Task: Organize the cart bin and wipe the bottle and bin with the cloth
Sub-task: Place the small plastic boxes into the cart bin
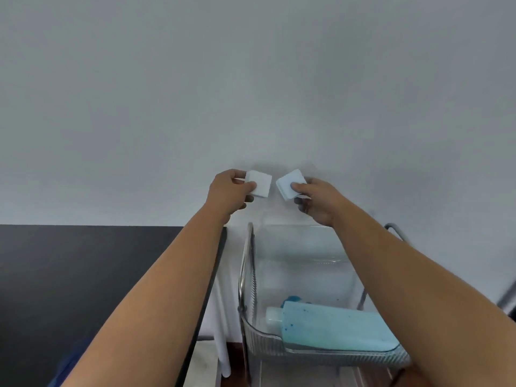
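White folded cloth pads, one pinched in the left hand and one in the right hand, are hovering above the clear bin's far edge, while the blue bottle is lying lengthwise along its near edge, nearer the right hand.

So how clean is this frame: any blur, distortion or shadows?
Head view: wide-angle bending curves the clear bin and stretches the forearms; lower right edge smeared; soft shadow on the wall behind the left hand and right hand; even, dim lighting.
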